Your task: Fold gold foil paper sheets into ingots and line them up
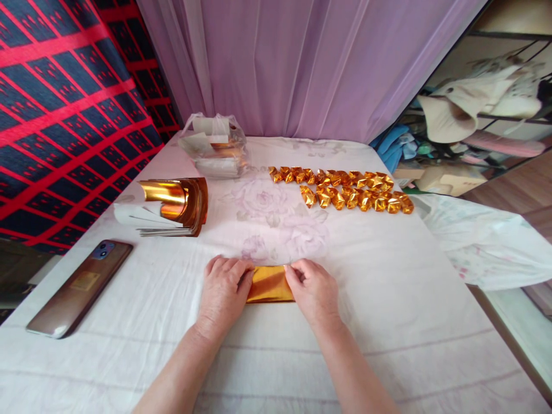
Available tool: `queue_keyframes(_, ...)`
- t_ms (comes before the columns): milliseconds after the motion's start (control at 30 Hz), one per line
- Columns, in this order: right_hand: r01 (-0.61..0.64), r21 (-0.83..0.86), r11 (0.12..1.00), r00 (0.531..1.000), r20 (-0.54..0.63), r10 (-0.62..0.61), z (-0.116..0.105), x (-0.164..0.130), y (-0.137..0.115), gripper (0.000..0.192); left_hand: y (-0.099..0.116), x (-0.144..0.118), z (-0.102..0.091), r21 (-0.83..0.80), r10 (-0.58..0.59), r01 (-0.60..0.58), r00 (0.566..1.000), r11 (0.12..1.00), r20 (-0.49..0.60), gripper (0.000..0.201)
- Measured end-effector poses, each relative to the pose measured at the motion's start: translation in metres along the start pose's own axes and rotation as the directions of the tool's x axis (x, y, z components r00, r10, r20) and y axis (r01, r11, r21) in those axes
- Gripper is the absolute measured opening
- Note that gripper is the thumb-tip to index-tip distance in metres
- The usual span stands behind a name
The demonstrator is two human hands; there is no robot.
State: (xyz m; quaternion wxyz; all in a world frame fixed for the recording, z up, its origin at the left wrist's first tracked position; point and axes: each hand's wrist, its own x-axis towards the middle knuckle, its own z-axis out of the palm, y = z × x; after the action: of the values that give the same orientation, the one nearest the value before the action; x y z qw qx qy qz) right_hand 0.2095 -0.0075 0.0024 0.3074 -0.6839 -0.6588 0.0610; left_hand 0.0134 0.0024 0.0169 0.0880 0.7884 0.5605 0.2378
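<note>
A folded sheet of gold foil paper (269, 284) lies flat on the white flowered cloth (388, 287) near the table's front. My left hand (223, 293) presses its left end, fingers curled over the top edge. My right hand (314, 290) pinches the right end at its upper corner. Both ends of the sheet are hidden under my hands.
A curled stack of gold foil sheets (172, 207) sits at the left. Behind it stands a plastic bag of paper (215, 146). Two rows of several folded gold pieces (345, 190) lie at the back right. A phone (80, 287) rests at the left edge.
</note>
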Motion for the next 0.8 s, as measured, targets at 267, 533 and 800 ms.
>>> queue_keyframes(267,-0.065,0.035,0.997,0.995,0.075,0.062,-0.002,0.002,0.0,0.019,-0.001,0.0,0.001,-0.004,-0.009,0.009,1.0,1.0,0.011,0.01)
queue_keyframes(533,-0.098,0.072,0.993,0.988,0.123,0.089,-0.006,0.004,-0.001,0.007,-0.006,0.001,0.004,-0.042,-0.052,0.052,0.999,0.998,-0.006,0.012)
queue_keyframes(800,0.019,0.091,0.996,0.972,0.233,-0.04,-0.012,0.007,0.004,0.018,-0.009,0.001,0.004,-0.058,-0.061,0.06,0.998,0.996,0.0,0.013)
